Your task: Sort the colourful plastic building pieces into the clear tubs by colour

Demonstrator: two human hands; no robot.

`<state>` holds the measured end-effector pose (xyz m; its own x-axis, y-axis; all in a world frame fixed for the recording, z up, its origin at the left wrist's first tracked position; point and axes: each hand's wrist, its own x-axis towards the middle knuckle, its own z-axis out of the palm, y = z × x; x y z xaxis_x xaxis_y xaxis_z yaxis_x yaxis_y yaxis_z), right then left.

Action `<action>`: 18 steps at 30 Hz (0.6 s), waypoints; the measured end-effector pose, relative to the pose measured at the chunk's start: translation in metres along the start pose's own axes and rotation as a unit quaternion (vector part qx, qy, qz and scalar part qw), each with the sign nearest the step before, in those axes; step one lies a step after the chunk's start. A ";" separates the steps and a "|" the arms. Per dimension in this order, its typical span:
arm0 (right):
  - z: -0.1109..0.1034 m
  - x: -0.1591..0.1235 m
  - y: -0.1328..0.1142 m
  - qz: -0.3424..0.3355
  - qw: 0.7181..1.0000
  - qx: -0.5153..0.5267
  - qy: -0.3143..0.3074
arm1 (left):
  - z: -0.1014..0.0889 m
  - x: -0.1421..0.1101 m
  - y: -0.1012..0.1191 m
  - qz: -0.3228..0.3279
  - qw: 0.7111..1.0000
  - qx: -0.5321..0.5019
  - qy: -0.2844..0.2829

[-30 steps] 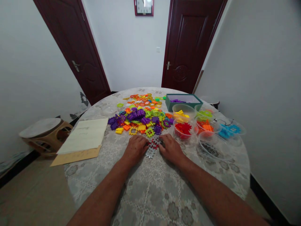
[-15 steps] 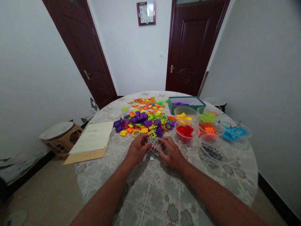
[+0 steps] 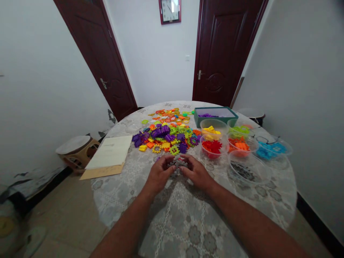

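Between my two hands is a grey assembly of interlocking plastic pieces (image 3: pixel 177 163), with a little red showing at its far side. My left hand (image 3: pixel 162 172) grips its left side, thumb toward me and fingers curled behind. On the right side my right hand (image 3: pixel 195 172) holds it the same way. The fingers partly cover the assembly, so its full shape is hidden. Just beyond the hands lies a loose pile of coloured interlocking pieces (image 3: pixel 172 138), mostly purple, green, yellow and orange.
To the right stand clear bowls of sorted pieces: yellow (image 3: pixel 211 132), red (image 3: pixel 212 147), orange (image 3: pixel 238 144), green (image 3: pixel 240 130), blue (image 3: pixel 271 149) and dark grey (image 3: pixel 243 170). A green box (image 3: pixel 216 122) with purple pieces sits behind them. Paper sheets (image 3: pixel 110 152) lie at left on the patterned tablecloth (image 3: pixel 172 222).
Both hands have closed in around the grey assembly, the right one moving nearer the left. The small silvery piece below it no longer shows. The camera view has shifted slightly.
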<state>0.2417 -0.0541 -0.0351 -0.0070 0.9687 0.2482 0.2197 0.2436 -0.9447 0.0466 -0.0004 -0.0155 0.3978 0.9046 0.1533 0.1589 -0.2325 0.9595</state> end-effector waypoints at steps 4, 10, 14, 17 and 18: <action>-0.007 0.003 -0.001 0.048 0.998 0.007 -0.028 | -0.003 -0.014 -0.005 0.038 0.988 0.150 0.030; -0.015 0.004 0.002 0.053 0.995 -0.018 0.087 | 0.001 -0.038 -0.007 0.087 0.894 0.439 0.001; -0.014 0.005 0.005 0.057 0.993 -0.006 0.104 | 0.015 -0.044 0.003 0.069 0.839 0.539 -0.036; -0.014 0.006 0.006 0.071 0.991 0.010 0.109 | 0.020 -0.047 0.007 0.064 0.821 0.566 -0.035; -0.015 0.006 0.006 0.077 0.991 0.018 0.110 | 0.021 -0.048 0.006 0.065 0.818 0.570 -0.033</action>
<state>0.2574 -0.0473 -0.0366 0.2368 0.9618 0.1373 0.1659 0.0992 -0.9811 0.0470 -0.0531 -0.0219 0.5197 0.8336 0.1872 0.8367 -0.5409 0.0858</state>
